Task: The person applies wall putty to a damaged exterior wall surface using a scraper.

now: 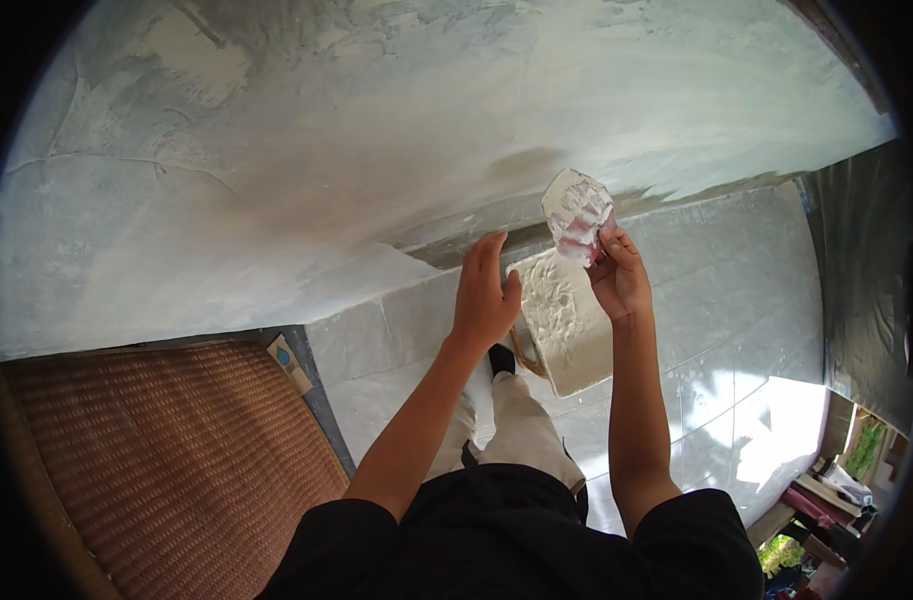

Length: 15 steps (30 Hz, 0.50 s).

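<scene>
My right hand [622,280] grips a flat pinkish-red piece, possibly a plaster spreader [580,215], by its lower edge between thumb and fingers. Thick white paste covers much of its face, and it is held up in front of the wall. Below it, a rectangular tray [580,390] stands on the floor, filled with pale, lumpy paste [557,305]. My left hand [487,295] holds nothing; its fingers are stretched out and its thumb is apart, just left of the tray. Ahead rises the wall [377,150], coated with patchy white and grey plaster.
A brown woven panel with a frame [167,460] fills the lower left, with a small cardboard piece [290,363] by its corner. Grey floor tiles [717,280] extend to the right, sunlit in places. Dark sheeting [867,270] hangs at far right, above assorted clutter [827,500].
</scene>
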Available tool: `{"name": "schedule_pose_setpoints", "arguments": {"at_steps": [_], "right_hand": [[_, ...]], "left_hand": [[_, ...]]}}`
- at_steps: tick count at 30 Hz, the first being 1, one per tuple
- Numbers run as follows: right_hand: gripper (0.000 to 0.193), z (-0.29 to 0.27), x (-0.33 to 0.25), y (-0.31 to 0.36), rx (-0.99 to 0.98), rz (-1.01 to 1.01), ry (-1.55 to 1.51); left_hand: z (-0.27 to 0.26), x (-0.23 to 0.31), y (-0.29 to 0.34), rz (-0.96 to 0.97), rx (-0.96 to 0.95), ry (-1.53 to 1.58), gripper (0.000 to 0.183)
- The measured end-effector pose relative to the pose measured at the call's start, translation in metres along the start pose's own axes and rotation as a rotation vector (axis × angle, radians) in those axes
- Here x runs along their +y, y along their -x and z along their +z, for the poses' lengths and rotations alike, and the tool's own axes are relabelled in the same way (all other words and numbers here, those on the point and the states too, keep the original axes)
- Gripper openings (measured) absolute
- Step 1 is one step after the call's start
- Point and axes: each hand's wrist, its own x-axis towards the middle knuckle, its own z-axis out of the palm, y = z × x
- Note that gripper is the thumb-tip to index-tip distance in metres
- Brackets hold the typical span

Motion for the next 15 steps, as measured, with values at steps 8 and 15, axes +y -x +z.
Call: {"name": "schedule_pose_setpoints", "arguments": {"at_steps": [8,15], "right_hand": [[0.009,0.131,-0.04,0.031,-0.328,-0.111,0.01],[0.011,0.243,-0.053,0.058,-0.584,-0.27,0.086]], "left_hand": [[-0.096,0.07,-0.047,0.248,0.265,-0.005,0.05],[-0.178,0.106,-0.068,0.448,0.509,-0.045,0.048]]}}
